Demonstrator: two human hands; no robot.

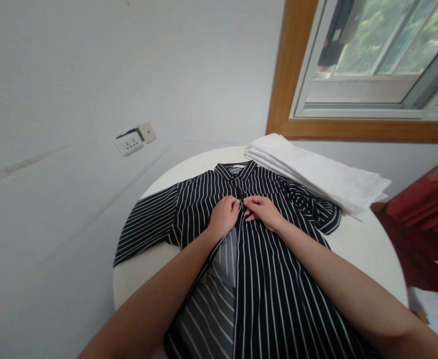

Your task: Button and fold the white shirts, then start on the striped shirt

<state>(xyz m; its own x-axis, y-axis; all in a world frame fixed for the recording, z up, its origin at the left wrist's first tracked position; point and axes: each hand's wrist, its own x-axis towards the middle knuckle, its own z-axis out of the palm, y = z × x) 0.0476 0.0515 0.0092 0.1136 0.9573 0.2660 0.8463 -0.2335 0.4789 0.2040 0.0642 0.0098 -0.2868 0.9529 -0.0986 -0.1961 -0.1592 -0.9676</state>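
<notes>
A black shirt with white stripes (267,269) lies front side up on a round white table (376,259), its collar at the far side. My left hand (225,213) pinches the front edge of the shirt at chest height. Just to its right, my right hand (262,209) grips the opposite front edge with thumb and forefinger, the other fingers curled. The two fingertips almost meet at the placket. Below the hands the front hangs apart, and the greyish inside of the shirt shows. Any button between the fingers is too small to make out.
A stack of folded white sheets (316,169) lies at the table's back right. Behind stand a white wall with a socket (129,143) and a wood-framed window (279,99). Red fabric (428,194) and something white (436,309) are at the right, beyond the table.
</notes>
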